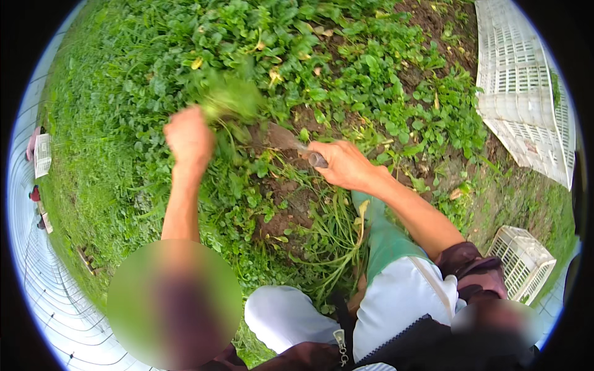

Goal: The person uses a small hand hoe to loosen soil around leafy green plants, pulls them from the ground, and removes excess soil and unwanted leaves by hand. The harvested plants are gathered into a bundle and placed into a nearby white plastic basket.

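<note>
My left hand (190,139) is closed around a bunch of leafy greens (234,99), blurred by motion, above the dense planting. My right hand (345,164) grips the short handle of a small hand tool with a flat metal blade (280,137). The blade points left, low over the soil just below the bunch; whether it touches the soil is hard to tell. Low leafy plants (371,69) surround both hands. Pulled or cut greens with long stems (338,232) lie in a loose heap between my legs, beside bare brown soil (287,204).
A large white slatted plastic crate (515,88) stands at the upper right, and a smaller one (524,259) at the lower right. Another white crate (42,155) is far left. My knees (283,310) border the heap. Plastic greenhouse sheeting (69,324) curves along the left.
</note>
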The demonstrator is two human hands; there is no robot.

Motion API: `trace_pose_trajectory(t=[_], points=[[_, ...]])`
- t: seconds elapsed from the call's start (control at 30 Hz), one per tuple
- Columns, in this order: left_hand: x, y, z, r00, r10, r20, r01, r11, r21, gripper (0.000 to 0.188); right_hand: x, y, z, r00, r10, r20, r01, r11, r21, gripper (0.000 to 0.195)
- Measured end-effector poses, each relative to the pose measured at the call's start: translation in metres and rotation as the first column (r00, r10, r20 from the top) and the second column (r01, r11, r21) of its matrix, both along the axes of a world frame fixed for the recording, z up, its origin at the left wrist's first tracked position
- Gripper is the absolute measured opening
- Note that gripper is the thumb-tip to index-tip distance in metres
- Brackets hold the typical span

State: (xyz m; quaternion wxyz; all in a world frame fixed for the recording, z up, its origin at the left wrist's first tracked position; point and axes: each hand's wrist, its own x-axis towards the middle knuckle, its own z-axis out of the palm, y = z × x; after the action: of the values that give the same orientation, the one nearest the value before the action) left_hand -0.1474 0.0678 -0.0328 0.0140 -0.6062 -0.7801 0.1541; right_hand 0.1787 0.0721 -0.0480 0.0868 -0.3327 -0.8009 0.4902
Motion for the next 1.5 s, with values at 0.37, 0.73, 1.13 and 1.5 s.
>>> trace_pose_trajectory(t=[0.37,0.73,1.13,1.5], points=[[0.057,-0.073,0.036,0.539,0.31,0.783,-0.4,0.912,-0.086,0.037,0.0,-0.001,-0.005,0.999,-0.043,0.0,0.042,0.993,-0.11,0.021],[0.122,-0.149,0.076,-0.044,0.125,0.991,-0.611,0.781,-0.126,0.026,-0.015,0.001,0.03,0.939,-0.119,-0.323,0.177,0.972,0.157,0.032],[0.132,-0.18,0.107,0.168,0.072,0.983,-0.359,0.933,-0.007,0.039,-0.058,-0.039,0.035,0.66,-0.179,-0.729,-0.381,0.757,-0.531,0.048],[0.164,-0.152,0.102,0.42,-0.044,0.907,-0.475,0.84,0.26,0.06,-0.032,-0.029,0.052,0.813,-0.074,-0.577,-0.146,0.934,-0.326,0.042]])
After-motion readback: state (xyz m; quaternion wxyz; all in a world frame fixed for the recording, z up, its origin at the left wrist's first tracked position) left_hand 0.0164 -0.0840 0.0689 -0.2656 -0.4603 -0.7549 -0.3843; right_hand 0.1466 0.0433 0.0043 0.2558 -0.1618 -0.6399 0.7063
